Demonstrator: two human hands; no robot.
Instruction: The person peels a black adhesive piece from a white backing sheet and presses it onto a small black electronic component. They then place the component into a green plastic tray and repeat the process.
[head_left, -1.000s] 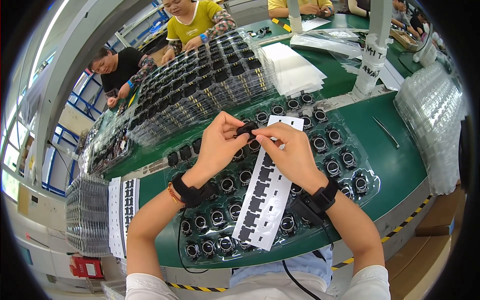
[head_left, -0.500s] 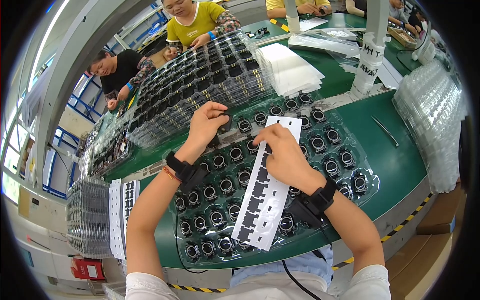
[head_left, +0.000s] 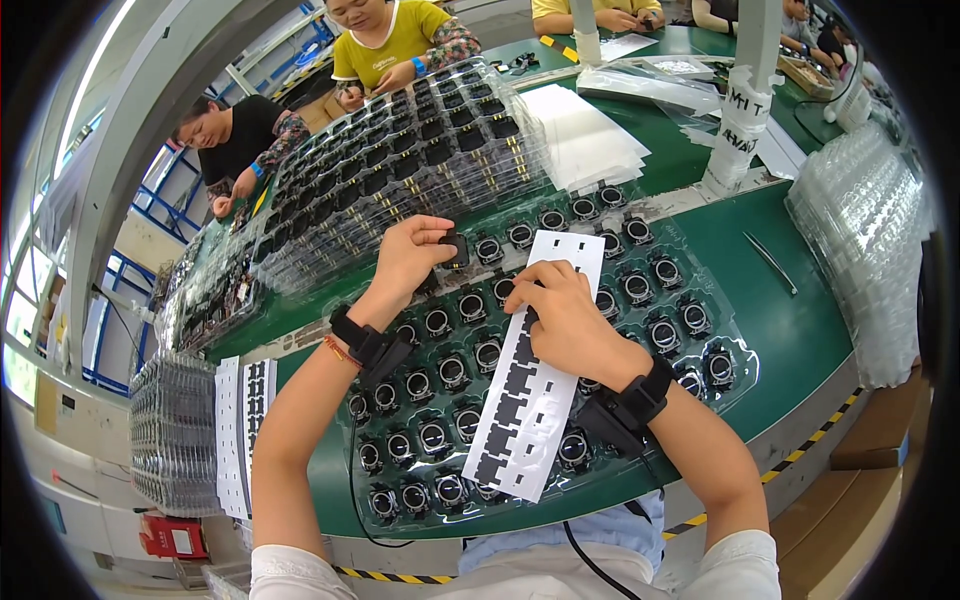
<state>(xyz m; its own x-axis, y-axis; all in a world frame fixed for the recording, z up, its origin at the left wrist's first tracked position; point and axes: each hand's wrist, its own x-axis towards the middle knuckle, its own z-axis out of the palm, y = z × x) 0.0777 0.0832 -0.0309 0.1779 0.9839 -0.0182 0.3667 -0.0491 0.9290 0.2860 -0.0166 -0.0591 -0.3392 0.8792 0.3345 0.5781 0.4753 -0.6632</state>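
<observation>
My left hand (head_left: 408, 262) pinches a small square black part (head_left: 456, 251) between thumb and fingers, just above the far side of a clear plastic tray (head_left: 738, 345). Across the tray lies a white sticker sheet (head_left: 545, 415) with a column of black cut-out stickers. My right hand (head_left: 572, 318) rests on its upper half, fingers curled and pinching at the left edge near the stickers; the exact grip is partly hidden. Around and under the sheet, the tray carries rows of black parts with round rings, such as a ringed part (head_left: 453, 373).
Stacked clear trays of black parts (head_left: 400, 150) stand beyond my hands. White paper sheets (head_left: 580, 135) lie behind. Tweezers (head_left: 770, 262) rest at right, near bubble wrap (head_left: 860, 240). More sticker sheets (head_left: 232, 430) and stacked trays (head_left: 175, 430) are at left. Co-workers sit across the table.
My left hand has dropped slightly, and the black part has moved a little downward and turned. My right fingers have shifted slightly at the sheet's left edge. The sheet stays put.
</observation>
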